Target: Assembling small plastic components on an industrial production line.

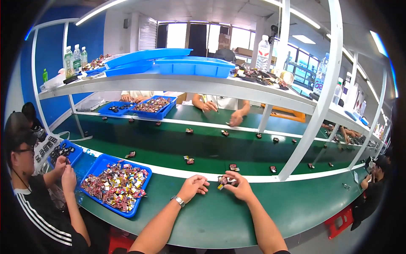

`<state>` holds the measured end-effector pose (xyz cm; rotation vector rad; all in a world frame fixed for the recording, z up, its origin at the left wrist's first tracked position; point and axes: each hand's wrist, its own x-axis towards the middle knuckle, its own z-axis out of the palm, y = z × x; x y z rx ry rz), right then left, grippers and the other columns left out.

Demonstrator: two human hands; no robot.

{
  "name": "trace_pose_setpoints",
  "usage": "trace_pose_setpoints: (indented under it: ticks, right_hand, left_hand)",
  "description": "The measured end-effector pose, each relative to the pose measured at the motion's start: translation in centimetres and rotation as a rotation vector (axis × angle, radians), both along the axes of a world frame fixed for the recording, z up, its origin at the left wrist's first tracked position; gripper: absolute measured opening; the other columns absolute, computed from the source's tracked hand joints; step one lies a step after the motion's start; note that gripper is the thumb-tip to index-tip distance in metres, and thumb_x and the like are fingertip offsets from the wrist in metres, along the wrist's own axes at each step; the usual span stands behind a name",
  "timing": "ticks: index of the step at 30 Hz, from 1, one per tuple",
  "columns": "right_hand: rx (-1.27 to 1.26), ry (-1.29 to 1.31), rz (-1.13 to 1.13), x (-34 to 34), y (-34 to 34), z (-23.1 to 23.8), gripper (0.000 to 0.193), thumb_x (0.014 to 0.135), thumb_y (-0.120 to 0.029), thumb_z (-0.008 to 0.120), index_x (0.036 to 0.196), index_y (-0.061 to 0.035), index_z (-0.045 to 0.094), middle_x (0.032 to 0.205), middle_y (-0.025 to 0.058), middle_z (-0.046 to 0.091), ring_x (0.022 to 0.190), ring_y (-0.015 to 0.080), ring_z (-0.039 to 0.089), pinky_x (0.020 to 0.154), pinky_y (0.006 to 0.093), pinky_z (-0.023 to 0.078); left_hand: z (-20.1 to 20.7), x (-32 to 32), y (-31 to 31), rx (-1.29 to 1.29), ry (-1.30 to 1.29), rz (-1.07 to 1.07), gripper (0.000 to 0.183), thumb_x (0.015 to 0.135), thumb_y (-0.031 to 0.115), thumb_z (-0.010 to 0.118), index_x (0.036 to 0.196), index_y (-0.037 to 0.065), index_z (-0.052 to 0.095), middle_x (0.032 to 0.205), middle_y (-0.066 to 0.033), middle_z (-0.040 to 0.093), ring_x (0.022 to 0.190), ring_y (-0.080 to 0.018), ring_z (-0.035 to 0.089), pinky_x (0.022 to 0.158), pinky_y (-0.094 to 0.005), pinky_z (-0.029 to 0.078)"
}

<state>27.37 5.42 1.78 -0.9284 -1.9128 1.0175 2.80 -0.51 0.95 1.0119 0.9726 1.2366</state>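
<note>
My right hand (240,188) is closed on a small electronic part (222,182), dark with a yellow edge, pinched between thumb and fingers just above the near green worktop. To its left is my left hand (193,188), fingers loosely curled and slightly apart, with nothing visible in them; a metal watch (178,200) is on that wrist. A similar small reddish part (234,167) lies beyond my right hand on the green belt (169,150). Left of my hands, a blue tray (146,186) is heaped with such red, yellow and silver parts.
A white upright post (315,122) rises at the right, carrying a shelf (177,84) with blue trays and bottles. At left, a person in a black striped shirt (42,211) works beside a blue bin (76,155). Across the belt, another person's hands (237,118) are busy.
</note>
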Motion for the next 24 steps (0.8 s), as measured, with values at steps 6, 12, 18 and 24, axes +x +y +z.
trace_pose_setpoints:
  ticks: [6,12,18,24]
  right_hand:
    - [0.278,-0.151,0.147,-3.0,-5.2,2.8,0.062,0.077,-0.005,0.072,0.136,-0.0084,0.050,0.130,0.0085,0.060,0.118,0.0290,0.054,0.103,0.0388,0.042]
    - [0.405,-0.138,0.155,-3.1,-4.5,1.2,0.054,0.078,-0.002,0.067,0.129,-0.0100,0.057,0.130,0.0099,0.058,0.120,0.0299,0.053,0.103,0.0394,0.043]
    - [0.406,-0.140,0.070,-3.6,-4.7,0.7,0.040,0.079,-0.006,0.071,0.117,-0.0114,0.065,0.127,0.0082,0.058,0.120,0.0286,0.052,0.101,0.0390,0.044]
    - [0.534,-0.246,0.039,-3.6,-4.9,1.2,0.034,0.078,-0.010,0.073,0.111,-0.0117,0.066,0.127,0.0068,0.056,0.117,0.0288,0.053,0.096,0.0389,0.048]
  left_hand:
    - [0.4,-1.0,-0.2,-0.041,0.024,-0.325,0.034,0.102,0.020,0.045,0.127,-0.001,0.055,0.102,-0.0085,0.067,0.083,-0.0119,0.064,0.074,-0.0267,0.055]
    - [0.6,-0.6,-0.5,-0.063,-0.036,-0.282,0.040,0.099,0.015,0.053,0.135,-0.001,0.049,0.110,-0.0100,0.065,0.093,-0.0164,0.066,0.081,-0.0309,0.057]
    - [0.3,-0.4,-0.5,-0.044,0.002,-0.301,0.040,0.097,0.012,0.054,0.135,-0.001,0.048,0.116,-0.0114,0.063,0.102,-0.0192,0.065,0.087,-0.0344,0.057]
    - [0.3,0.1,-0.6,-0.037,0.068,-0.263,0.035,0.096,0.003,0.051,0.131,-0.001,0.051,0.113,-0.0105,0.062,0.101,-0.0189,0.064,0.089,-0.0355,0.057]
